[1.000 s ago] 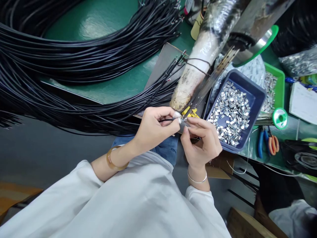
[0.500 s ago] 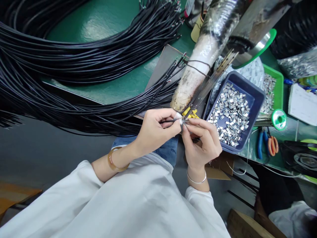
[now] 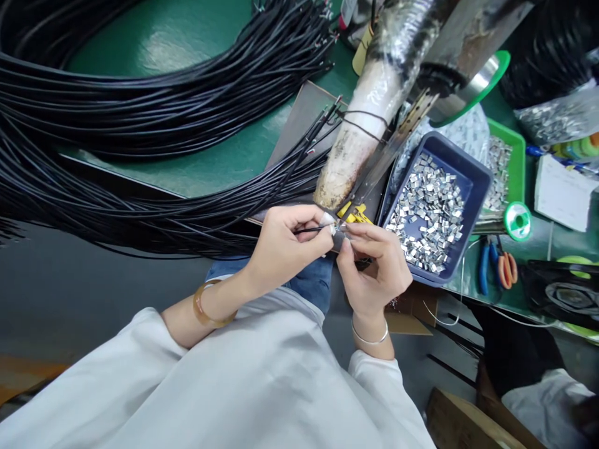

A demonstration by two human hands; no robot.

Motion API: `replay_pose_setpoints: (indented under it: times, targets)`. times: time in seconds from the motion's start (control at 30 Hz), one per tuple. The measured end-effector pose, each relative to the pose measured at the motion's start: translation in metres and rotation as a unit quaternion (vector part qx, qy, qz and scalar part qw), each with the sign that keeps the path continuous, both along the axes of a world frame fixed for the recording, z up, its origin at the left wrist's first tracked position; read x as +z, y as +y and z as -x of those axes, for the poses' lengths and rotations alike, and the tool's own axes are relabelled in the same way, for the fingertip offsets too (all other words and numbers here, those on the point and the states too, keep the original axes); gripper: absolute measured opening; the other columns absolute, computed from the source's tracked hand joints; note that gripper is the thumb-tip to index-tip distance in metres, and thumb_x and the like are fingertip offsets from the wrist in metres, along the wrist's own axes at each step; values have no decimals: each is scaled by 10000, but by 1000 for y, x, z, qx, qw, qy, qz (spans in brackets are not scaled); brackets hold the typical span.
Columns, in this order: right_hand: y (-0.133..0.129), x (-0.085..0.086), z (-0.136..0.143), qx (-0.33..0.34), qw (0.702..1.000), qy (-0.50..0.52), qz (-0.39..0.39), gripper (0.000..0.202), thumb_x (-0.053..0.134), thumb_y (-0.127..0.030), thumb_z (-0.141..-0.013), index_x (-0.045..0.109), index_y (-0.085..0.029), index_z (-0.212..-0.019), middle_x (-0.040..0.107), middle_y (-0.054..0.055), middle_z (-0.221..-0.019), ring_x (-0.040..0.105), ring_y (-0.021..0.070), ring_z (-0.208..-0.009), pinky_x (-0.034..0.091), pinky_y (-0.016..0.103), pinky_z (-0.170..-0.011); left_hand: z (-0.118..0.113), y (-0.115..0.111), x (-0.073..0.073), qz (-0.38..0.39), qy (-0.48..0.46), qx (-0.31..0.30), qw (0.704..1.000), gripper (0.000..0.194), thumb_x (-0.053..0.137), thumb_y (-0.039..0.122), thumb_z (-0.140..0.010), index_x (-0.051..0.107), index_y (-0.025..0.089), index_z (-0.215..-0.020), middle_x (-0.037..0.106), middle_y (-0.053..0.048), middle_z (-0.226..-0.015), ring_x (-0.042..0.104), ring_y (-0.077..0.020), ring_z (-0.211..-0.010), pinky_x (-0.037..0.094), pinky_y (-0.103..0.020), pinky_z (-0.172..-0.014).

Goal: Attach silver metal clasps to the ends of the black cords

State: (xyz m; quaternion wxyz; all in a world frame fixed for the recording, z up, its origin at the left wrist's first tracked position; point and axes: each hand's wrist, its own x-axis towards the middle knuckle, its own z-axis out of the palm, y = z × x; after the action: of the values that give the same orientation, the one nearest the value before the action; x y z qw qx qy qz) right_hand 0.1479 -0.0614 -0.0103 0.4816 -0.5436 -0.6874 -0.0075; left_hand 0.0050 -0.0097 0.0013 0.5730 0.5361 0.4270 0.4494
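My left hand (image 3: 291, 244) is closed in a pinch on a black cable (image 3: 306, 230), close to its end; white wrapping covers a fingertip. Facing it, my right hand (image 3: 377, 265) has thumb and forefinger pinched on a small shiny metal piece (image 3: 340, 229) at the cable's tip. The fingers partly hide that piece, and its exact shape is too small to make out. Just beyond the fingertips lies a yellow part (image 3: 354, 212) beneath a narrow metal bar (image 3: 397, 143). Many black cables (image 3: 187, 218) run in from the left.
A blue bin (image 3: 477, 206) of small metal shells stands right of my hands, beside a green tray (image 3: 518, 162). A wrapped duct (image 3: 360, 118) slopes down close to my hands. Blue-handled pliers (image 3: 483, 268) and orange-handled scissors (image 3: 507, 269) lie at the right edge of the green table (image 3: 262, 146).
The whole view has shifted slightly, so things appear a little further left. Both hands keep their pinch at the cable end, with the right fingers slightly shifted.
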Motion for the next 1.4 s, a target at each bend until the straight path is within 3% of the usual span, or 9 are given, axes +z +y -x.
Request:
replay_pose_setpoints:
  times: [0.43, 0.57, 0.73, 1.0, 1.07, 1.17, 1.27, 1.33, 1.4]
  targets:
    - [1, 0, -1, -15, 1000, -14, -1, 174, 728, -90, -855, 684, -233, -944, 754, 15, -958, 728, 161, -862, 622, 321, -769, -1, -3, -3, 7, -6, -1, 1000, 96, 664, 170, -739, 639, 140, -651, 525, 21, -568, 424, -59, -514, 333, -153, -454]
    - [1, 0, -1, -11, 1000, 11, 27, 131, 710, -116, -877, 678, -230, -931, 747, 10, -933, 719, 147, -840, 595, 265, -642, 1, -2, -4, 2, -5, -14, 1000, 92, 672, 171, -736, 647, 136, -654, 539, 20, -565, 421, -57, -501, 325, -148, -438]
    - [-2, 6, -5, -15, 995, 72, 73, 105, 700, -140, -894, 703, -234, -939, 681, -2, -866, 668, 123, -796, 538, 214, -550, 6, -3, -7, 2, -15, -52, 999, 68, 662, 161, -763, 698, 127, -716, 604, 6, -617, 495, -69, -542, 414, -155, -496]
    - [-5, 9, -2, 29, 985, 67, 159, 55, 624, -193, -950, 612, -221, -904, 611, -22, -847, 619, 97, -736, 533, 201, -571, 12, -5, -5, -93, 33, -71, 993, 88, 650, 97, -747, 703, 131, -686, 528, 43, -552, 347, -43, -478, 280, -172, -429]
    - [-7, 5, -3, -7, 985, 104, 136, 30, 603, -202, -963, 594, -227, -947, 603, -35, -836, 621, 81, -664, 527, 189, -540, 12, -5, -5, -111, 34, -59, 992, 105, 640, 92, -745, 711, 136, -681, 515, 41, -554, 349, -49, -485, 279, -185, -437]
    - [-12, 1, -5, -75, 988, 131, 28, 59, 644, -213, -937, 619, -240, -982, 600, -58, -771, 566, 62, -504, 453, 190, -425, 10, -6, -6, -124, 23, -30, 992, 130, 629, 78, -739, 707, 143, -658, 475, 44, -548, 346, -55, -493, 278, -201, -451]
    - [-16, -1, -6, -71, 984, 151, -63, 200, 620, -217, -945, 614, -266, -1139, 646, -60, -776, 543, 62, -438, 426, 204, -371, 8, -6, -6, -118, 11, -10, 993, 134, 630, 71, -732, 709, 146, -654, 450, 44, -551, 350, -59, -499, 269, -209, -453]
    - [-15, -3, -5, -46, 984, 162, -53, 287, 581, -166, -960, 567, -272, -1226, 719, -53, -827, 645, 86, -508, 531, 217, -452, 7, -6, -6, -108, 5, -6, 994, 134, 632, 67, -731, 708, 144, -651, 440, 45, -554, 344, -57, -497, 256, -209, -447]
    - [-14, -6, -3, -36, 988, 151, -12, 267, 607, -116, -938, 590, -254, -1166, 765, -32, -891, 752, 128, -693, 630, 259, -617, 6, -4, -5, -99, 0, -8, 995, 134, 633, 68, -737, 705, 139, -649, 438, 45, -560, 339, -53, -493, 243, -204, -437]
